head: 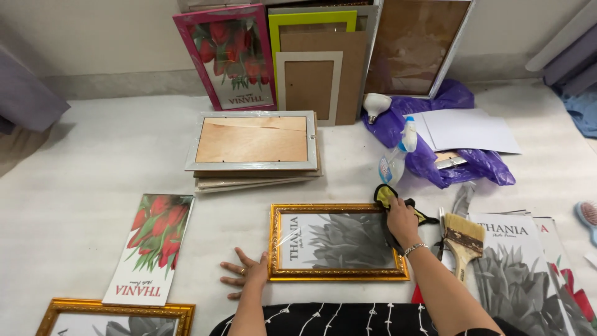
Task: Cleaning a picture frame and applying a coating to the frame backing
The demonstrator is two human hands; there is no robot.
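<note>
A gold ornate picture frame [336, 275] with a grey flower print under its glass lies flat in front of me. My right hand [400, 219] presses a yellow and black cloth [387, 196] against the frame's upper right corner. My left hand [247, 272] rests flat on the white surface, fingers spread, touching the frame's lower left corner.
A stack of flat frames [254, 148] lies behind. Upright frames [314, 62] lean on the wall. A spray bottle [396, 158], a light bulb [375, 104], a purple bag [463, 165] and white sheets sit at the right. A paintbrush [463, 239], flower prints [525, 274], a tulip print [152, 246] and another gold frame [112, 316] lie nearby.
</note>
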